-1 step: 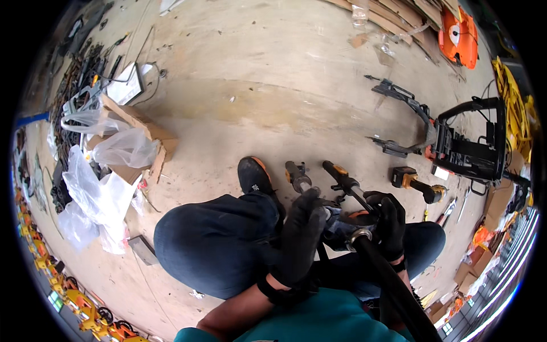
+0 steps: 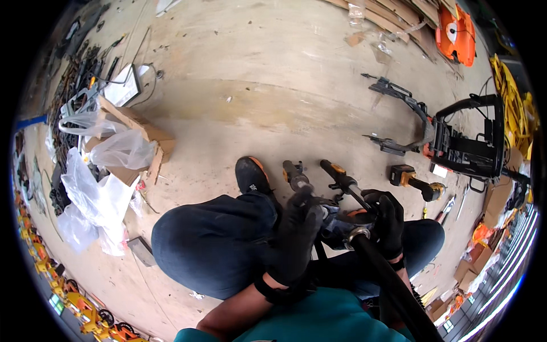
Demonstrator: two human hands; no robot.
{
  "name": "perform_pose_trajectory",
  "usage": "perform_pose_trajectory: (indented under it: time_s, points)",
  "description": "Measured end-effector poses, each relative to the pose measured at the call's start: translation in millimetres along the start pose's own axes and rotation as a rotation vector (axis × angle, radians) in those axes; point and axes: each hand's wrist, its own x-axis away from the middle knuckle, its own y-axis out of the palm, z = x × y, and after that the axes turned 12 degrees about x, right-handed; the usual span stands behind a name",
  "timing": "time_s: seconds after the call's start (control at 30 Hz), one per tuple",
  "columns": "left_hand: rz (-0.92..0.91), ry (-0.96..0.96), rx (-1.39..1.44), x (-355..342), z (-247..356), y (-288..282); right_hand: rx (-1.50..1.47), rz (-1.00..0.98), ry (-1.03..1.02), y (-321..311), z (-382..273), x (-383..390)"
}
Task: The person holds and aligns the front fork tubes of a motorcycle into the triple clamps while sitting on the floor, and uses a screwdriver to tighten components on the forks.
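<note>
My left hand point(image 2: 296, 236), in a black glove, is closed around the left silver shaft of a fork assembly with two legs point(image 2: 337, 178), near its metal clamp point(image 2: 342, 231). My right hand point(image 2: 386, 222), also gloved, has curled fingers on the right leg where it meets the clamp; its fingertips are partly hidden. A long black tube point(image 2: 387, 279) runs from the clamp down past my right forearm. The assembly lies between my bent legs. A yellow-and-black cordless power tool point(image 2: 424, 187) and some hand tools point(image 2: 447, 208) are on the floor just right of it.
A black frame point(image 2: 467, 137) stands at right, with an orange plastic part point(image 2: 458, 37) and cardboard point(image 2: 387, 17) beyond. At left are an opened carton point(image 2: 159, 145), plastic bags point(image 2: 85, 194) and piled dark parts point(image 2: 85, 74). Yellow machines point(image 2: 85, 308) line the lower-left edge.
The whole view has shifted very slightly. My hands keep their hold on the fork assembly, with little visible movement.
</note>
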Motion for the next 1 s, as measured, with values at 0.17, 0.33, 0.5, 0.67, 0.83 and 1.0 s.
perform_pose_trajectory:
  time_s: [0.17,0.33,0.5,0.67,0.83,1.0]
  points:
    - [-0.09,0.08,0.0,-8.0,1.0,-1.7,-0.078,-0.004,0.129,-1.8,-0.1,-3.2]
    - [-0.114,0.112,0.026,-11.1,-1.3,-4.5,-0.025,-0.009,0.077,-2.7,4.2,-3.9]
    - [-0.114,0.08,-0.114,-11.4,-6.5,-7.6,0.298,0.056,-0.276,3.2,11.1,-0.9]
    - [-0.129,0.126,-0.184,-8.5,-10.0,-11.9,0.048,0.009,-0.059,-0.8,13.5,4.6]
    - [-0.131,0.212,-0.243,-9.1,-14.5,-13.8,0.012,-0.003,-0.027,0.0,9.1,4.2]
    - [-0.107,0.304,-0.392,-12.1,-18.3,-13.8,0.249,-0.089,0.082,-7.6,-11.7,4.3]
